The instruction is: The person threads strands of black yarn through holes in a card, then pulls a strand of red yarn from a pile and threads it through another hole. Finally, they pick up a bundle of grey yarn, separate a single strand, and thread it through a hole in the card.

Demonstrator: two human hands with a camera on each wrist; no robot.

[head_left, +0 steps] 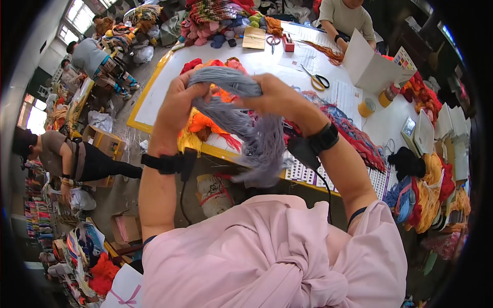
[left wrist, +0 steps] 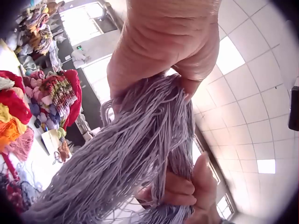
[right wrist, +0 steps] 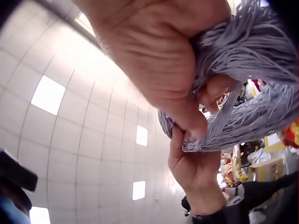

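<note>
A looped hank of grey-lavender yarn (head_left: 264,146) is held up between both hands, over the near edge of the table. My left hand (head_left: 179,100) grips one end of the loop, its fingers curled into the strands. At the other end my right hand (head_left: 280,95) holds the yarn, fingers wrapped round it. The loose lower part hangs below the right hand, slightly blurred. In the left wrist view the yarn (left wrist: 117,144) spreads from the left hand (left wrist: 163,46) toward the lower left. In the right wrist view the right hand (right wrist: 154,60) grips the hank, its thumb inside the loop.
On the white table (head_left: 236,56) lie orange and yellow yarn (head_left: 205,123), a red-blue yarn bundle (head_left: 349,133), black-handled scissors (head_left: 316,79) and a spool of yellow thread (head_left: 366,108). Across it a person (head_left: 349,20) sits by an upright white folder (head_left: 367,64). Others stand at left.
</note>
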